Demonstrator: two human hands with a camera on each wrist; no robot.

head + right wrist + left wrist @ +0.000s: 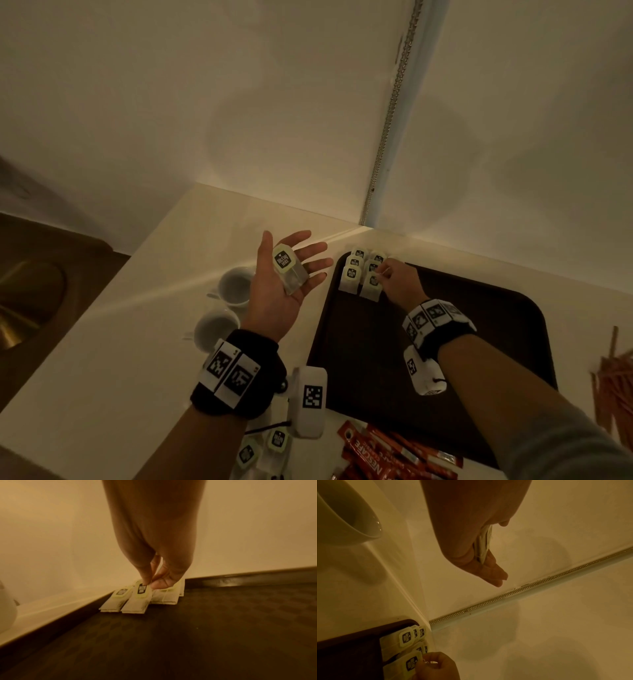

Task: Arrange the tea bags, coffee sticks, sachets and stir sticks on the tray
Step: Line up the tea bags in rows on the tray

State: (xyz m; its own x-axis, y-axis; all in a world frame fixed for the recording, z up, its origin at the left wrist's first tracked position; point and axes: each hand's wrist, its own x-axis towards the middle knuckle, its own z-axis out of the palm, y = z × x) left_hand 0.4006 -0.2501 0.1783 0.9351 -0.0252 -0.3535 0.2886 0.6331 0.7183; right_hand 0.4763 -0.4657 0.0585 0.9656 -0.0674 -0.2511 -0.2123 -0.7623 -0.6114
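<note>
Lying palm-up at centre frame in the head view, the left hand (286,274) carries a small stack of tea bags (289,272) on flat, spread fingers, its grip open. Right of it, the right hand (399,282) reaches palm-down to two rows of tea bags (359,274) in the upper left corner of the dark tray (445,342). Two white cups (226,301) stand on the pale counter (102,342) left of the tray; coffee sticks (394,452) lie at bottom centre, stir sticks (613,383) at the right edge.

Left wrist view: the stack (483,543) lies edge-on against the palm.

Right wrist view: thumb and forefinger (145,573) pinch one bag's tag (141,588); bare tray floor fills the lower frame.
</note>
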